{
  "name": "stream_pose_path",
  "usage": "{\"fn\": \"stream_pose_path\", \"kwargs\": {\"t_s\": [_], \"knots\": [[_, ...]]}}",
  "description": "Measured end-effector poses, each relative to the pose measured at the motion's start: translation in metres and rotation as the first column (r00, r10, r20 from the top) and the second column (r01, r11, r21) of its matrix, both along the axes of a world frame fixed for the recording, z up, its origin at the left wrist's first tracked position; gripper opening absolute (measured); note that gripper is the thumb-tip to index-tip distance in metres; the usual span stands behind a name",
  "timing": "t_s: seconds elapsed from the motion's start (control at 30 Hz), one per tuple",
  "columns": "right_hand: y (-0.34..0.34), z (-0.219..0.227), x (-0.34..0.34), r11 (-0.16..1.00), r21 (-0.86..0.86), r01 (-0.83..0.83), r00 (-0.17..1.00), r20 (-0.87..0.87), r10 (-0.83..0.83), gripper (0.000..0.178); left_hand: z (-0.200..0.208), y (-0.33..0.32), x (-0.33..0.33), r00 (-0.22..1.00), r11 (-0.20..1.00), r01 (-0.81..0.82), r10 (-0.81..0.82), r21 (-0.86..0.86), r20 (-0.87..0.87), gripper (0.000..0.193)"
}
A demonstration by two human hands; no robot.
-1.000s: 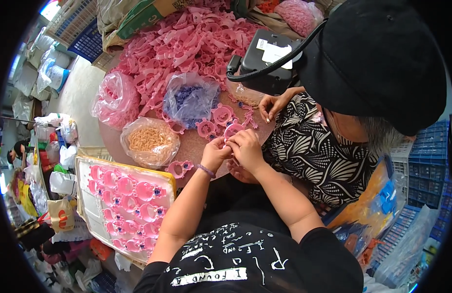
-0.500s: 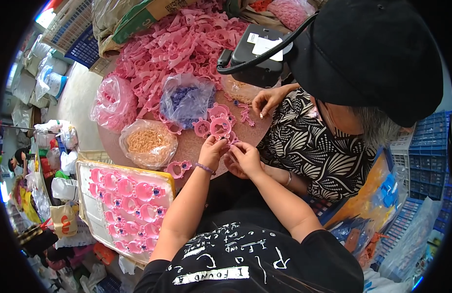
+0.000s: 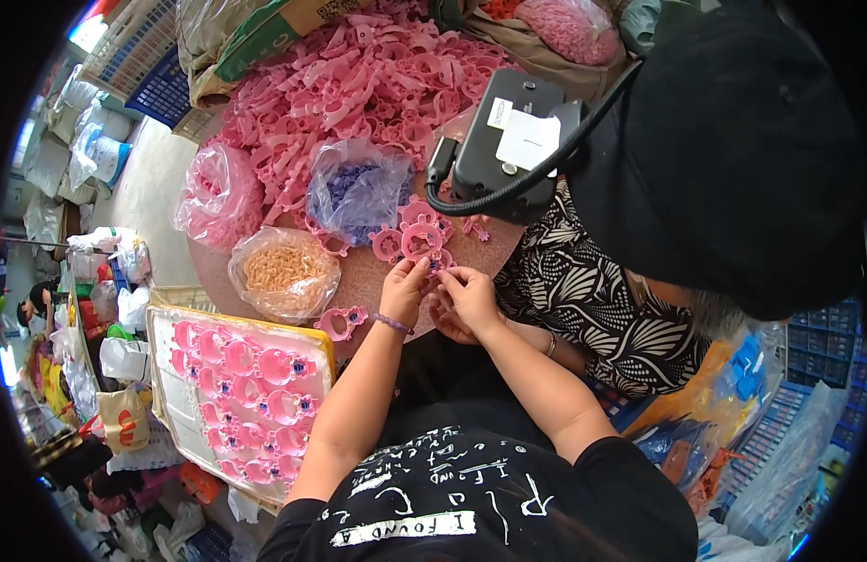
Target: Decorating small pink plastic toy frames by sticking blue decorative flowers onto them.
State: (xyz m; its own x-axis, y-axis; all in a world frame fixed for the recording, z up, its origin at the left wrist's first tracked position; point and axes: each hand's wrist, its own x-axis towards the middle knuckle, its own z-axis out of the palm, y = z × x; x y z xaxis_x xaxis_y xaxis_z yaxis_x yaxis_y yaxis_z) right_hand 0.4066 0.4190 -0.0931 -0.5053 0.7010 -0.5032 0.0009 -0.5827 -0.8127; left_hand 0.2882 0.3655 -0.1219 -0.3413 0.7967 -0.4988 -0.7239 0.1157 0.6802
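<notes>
With both hands close together at the table's near edge, I hold a pink plastic ring-shaped piece (image 3: pixel 422 242). My left hand (image 3: pixel 402 292) pinches its near side; my right hand (image 3: pixel 471 296) has its fingertips closed at the near right, by a small dark blue part. Just beyond lie similar pink ring pieces (image 3: pixel 386 244), partly overlapping the held one. Another pink ring piece with blue parts (image 3: pixel 340 323) lies left of my left wrist. A clear bag of purple-blue small parts (image 3: pixel 358 192) and a bag of light orange small parts (image 3: pixel 285 274) stand beyond it.
A large heap of pink plastic pieces (image 3: pixel 358 94) covers the table's far side, beside a bag of pink parts (image 3: pixel 218 197). At left, a white tray (image 3: pixel 171 393) carries rows of pink ring pieces. A co-worker in a black cap (image 3: pixel 742 159) leans in from the right, wearing a black device (image 3: pixel 508 140).
The co-worker's head and the black device have shifted and now cover most of their far hand. My hands stay almost in place, with my right fingertips slightly closer to the left.
</notes>
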Motion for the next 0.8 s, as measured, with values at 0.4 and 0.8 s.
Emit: {"fn": "stream_pose_path", "kwargs": {"t_s": [0.4, 0.8], "knots": [[0.005, -0.016, 0.004, 0.991, -0.094, 0.094, 0.992, -0.07, -0.1, 0.012, -0.003, 0.004, 0.01, 0.998, 0.995, 0.044, -0.047, 0.088, 0.032, 0.025], [0.018, -0.004, 0.005, 0.987, -0.113, 0.113, 0.991, -0.06, -0.12, 0.009, 0.015, 0.016, 0.013, 0.987, 0.983, 0.085, -0.104, 0.162, 0.119, 0.04]]}}
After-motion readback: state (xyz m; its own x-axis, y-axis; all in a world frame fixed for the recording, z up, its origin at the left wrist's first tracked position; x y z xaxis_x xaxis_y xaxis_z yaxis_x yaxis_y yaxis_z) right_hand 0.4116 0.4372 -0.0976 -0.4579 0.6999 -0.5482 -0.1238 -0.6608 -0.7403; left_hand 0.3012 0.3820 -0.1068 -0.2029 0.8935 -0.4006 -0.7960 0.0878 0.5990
